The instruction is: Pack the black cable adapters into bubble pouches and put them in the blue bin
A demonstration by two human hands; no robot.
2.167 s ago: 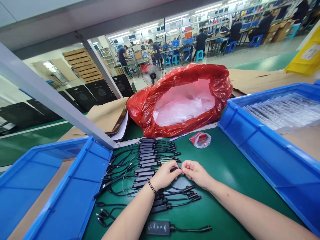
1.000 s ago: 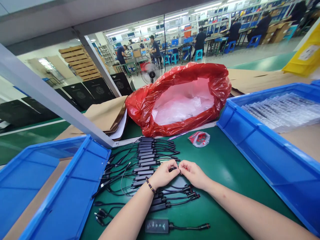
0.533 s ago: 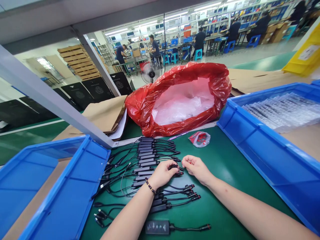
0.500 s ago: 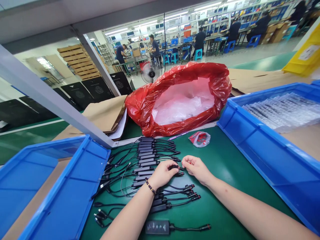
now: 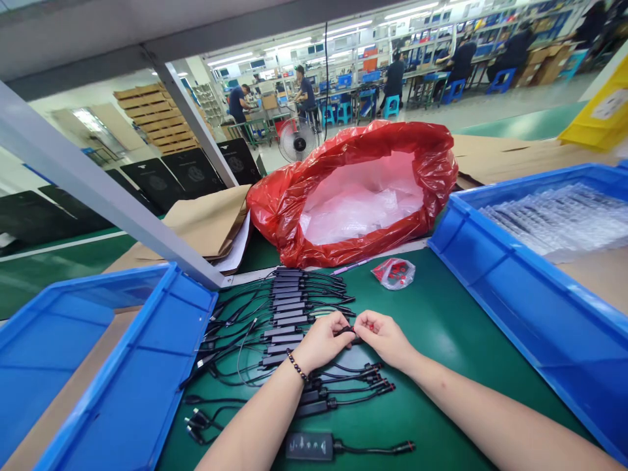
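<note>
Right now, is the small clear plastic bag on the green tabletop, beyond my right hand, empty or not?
Not empty: small red pieces show through the clear bag. Whether its mouth is open, I cannot tell.

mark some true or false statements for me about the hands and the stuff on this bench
1. The left hand holds a black cable. True.
2. No red shows at the right hand. False: small red pieces show at its fingers.
3. The bead bracelet is on the right wrist. False: it is on the left wrist.
4. The large red plastic bag is open at the mouth. True.
5. The small clear bag lies inside a blue bin. False: it lies on the green tabletop.
</note>
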